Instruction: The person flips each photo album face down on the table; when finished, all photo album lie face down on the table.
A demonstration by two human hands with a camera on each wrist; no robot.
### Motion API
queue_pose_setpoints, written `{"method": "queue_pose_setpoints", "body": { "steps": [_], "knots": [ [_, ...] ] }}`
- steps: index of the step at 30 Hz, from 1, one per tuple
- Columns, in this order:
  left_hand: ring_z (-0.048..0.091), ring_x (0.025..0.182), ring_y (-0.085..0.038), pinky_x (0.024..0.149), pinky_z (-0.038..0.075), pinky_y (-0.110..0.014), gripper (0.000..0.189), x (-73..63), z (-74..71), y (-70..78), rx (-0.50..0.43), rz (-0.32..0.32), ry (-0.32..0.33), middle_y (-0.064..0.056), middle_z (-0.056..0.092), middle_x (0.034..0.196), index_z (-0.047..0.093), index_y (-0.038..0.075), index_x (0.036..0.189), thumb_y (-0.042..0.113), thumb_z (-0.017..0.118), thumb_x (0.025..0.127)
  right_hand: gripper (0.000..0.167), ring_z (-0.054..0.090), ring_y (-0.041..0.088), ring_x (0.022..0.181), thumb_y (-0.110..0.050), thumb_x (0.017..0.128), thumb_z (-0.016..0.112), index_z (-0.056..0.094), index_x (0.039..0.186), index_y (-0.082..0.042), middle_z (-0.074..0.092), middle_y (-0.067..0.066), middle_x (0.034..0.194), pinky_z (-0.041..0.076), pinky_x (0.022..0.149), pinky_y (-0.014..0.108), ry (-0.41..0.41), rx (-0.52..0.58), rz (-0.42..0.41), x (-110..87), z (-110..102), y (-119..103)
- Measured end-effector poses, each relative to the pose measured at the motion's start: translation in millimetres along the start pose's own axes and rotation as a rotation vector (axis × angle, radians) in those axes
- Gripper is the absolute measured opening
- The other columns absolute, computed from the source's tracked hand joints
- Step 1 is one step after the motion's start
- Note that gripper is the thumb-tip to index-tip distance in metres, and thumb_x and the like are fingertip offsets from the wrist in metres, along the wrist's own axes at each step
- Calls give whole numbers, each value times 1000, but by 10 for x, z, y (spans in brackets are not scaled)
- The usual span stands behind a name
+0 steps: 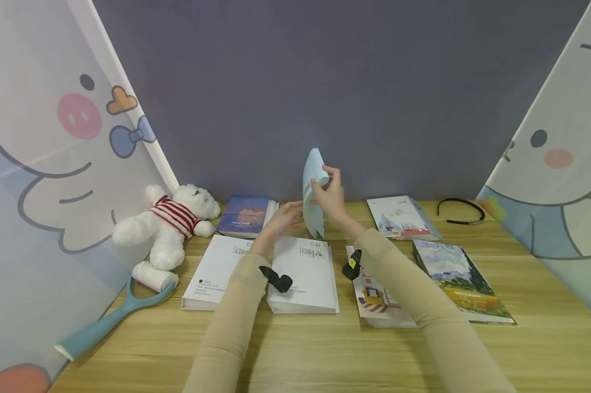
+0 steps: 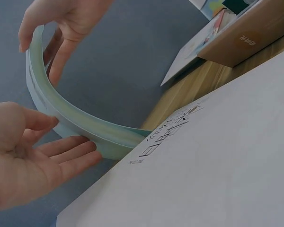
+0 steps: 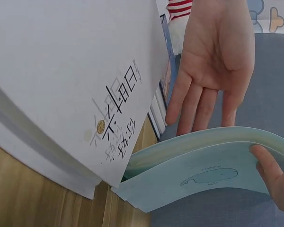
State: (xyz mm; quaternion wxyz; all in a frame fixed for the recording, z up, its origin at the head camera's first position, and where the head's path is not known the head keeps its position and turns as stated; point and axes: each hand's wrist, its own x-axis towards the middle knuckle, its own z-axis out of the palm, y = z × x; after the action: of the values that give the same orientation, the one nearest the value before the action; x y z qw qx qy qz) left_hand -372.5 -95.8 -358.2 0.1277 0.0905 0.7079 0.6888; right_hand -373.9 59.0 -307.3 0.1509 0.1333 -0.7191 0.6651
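Observation:
A light-blue softcover book (image 1: 313,194) with a whale drawing on its cover (image 3: 210,176) stands upright and bent in a curve. My right hand (image 1: 331,195) grips its upper end, thumb on the whale side. On the opposite side, my left hand (image 1: 284,218) has its fingers extended, with fingertips at the cover in the left wrist view. The book's lower end is just behind a white book (image 1: 302,278), which partly hides it in both wrist views. Another white book (image 1: 212,273) lies beneath the left forearm.
At left are a teddy bear (image 1: 170,221) and a blue-handled lint roller (image 1: 123,311). A dark blue album (image 1: 243,215) lies behind the white books. At right lie a illustrated book (image 1: 399,218), a landscape-covered book (image 1: 465,281), a house-patterned book (image 1: 376,300) and a black headband (image 1: 460,212).

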Motion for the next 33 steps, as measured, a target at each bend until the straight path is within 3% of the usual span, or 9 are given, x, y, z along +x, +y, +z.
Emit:
{"method": "queue_pose_setpoints", "body": {
  "steps": [5,7,13,18,21,26,29,33],
  "knots": [
    [41,133,-32,108,37,-45,49,-2,-26,16,44,-6,-3,-17,38,146,32,5,146,22,43,101,49,56,20,70,-14,94,55,29,137,-11,42,17,119,59,64,35,22,48,35,-10,14,-27],
    [42,132,-31,108,37,-44,47,21,-36,9,62,-11,29,-17,40,145,35,4,144,22,43,101,49,52,14,65,-16,95,55,29,136,-13,41,15,119,59,64,32,44,60,22,24,20,48],
    [34,136,-36,110,33,-47,45,-2,-96,21,163,-30,72,-17,35,148,38,6,143,24,39,102,51,51,15,65,-15,94,55,26,136,-12,35,15,124,58,71,39,41,102,44,2,-32,58],
    [27,138,-39,112,28,-48,45,-18,-126,-11,154,-76,-36,-18,28,152,33,13,147,22,36,103,53,53,14,69,-11,92,57,28,136,-9,32,15,134,58,65,28,10,74,21,-16,-142,9],
    [26,139,-39,113,28,-48,46,18,-86,-28,135,-78,-122,-19,24,153,29,12,148,21,35,103,54,53,14,72,-11,92,59,28,136,-5,31,17,138,58,68,31,-1,12,-3,-23,-267,-33],
    [25,140,-36,113,27,-48,48,42,-27,-38,257,-62,-202,-17,21,155,28,6,148,25,33,104,54,53,19,81,-29,94,57,31,134,-3,31,18,137,57,77,40,5,-67,58,-25,-526,-22],
    [28,140,-34,113,25,-49,47,30,-10,-31,369,-70,-184,-15,25,153,34,4,145,27,34,103,52,55,24,93,-37,95,52,36,130,-1,37,19,130,57,78,36,17,-91,138,-32,-671,30],
    [35,136,-33,113,26,-48,46,8,6,-35,517,-109,-146,-15,36,149,42,6,141,30,36,102,45,57,30,100,-30,97,51,43,126,3,47,21,122,56,73,26,2,-184,195,-60,-820,136]
  ]
}}
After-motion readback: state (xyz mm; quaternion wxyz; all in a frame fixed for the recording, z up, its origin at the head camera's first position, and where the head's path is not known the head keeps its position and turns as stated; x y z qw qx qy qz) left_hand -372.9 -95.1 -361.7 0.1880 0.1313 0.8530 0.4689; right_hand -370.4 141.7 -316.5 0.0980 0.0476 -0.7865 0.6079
